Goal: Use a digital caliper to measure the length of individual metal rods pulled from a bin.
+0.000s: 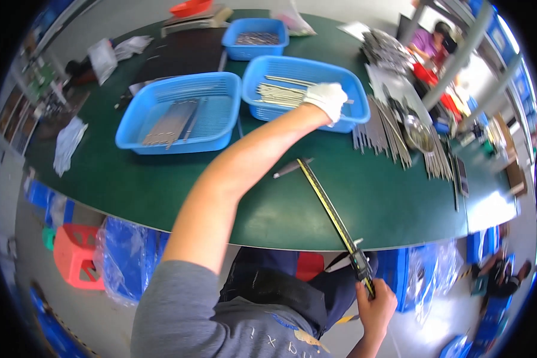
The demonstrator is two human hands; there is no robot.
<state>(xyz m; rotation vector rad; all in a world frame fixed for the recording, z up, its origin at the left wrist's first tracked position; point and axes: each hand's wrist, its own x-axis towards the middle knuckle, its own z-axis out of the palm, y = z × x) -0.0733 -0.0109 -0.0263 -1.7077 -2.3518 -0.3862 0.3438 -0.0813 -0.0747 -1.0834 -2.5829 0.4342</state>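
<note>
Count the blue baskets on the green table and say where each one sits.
3: a left basket, a middle basket under the gloved left hand, and a far basket. None seems hidden.

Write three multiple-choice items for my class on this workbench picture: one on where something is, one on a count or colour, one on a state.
1. Where does the gloved left hand reach?
A. into the blue basket of metal rods
B. onto the pink stool
C. into the orange tray

2. How many blue baskets stand on the green table?
A. one
B. three
C. five

3. What is the state of the right hand?
A. open and empty
B. flat on the table
C. bare, gripping the long caliper

Answers:
1 A: the white glove lies on the rods in that basket.
2 B: three blue baskets show.
3 C: its fingers close round the caliper's head.
</note>
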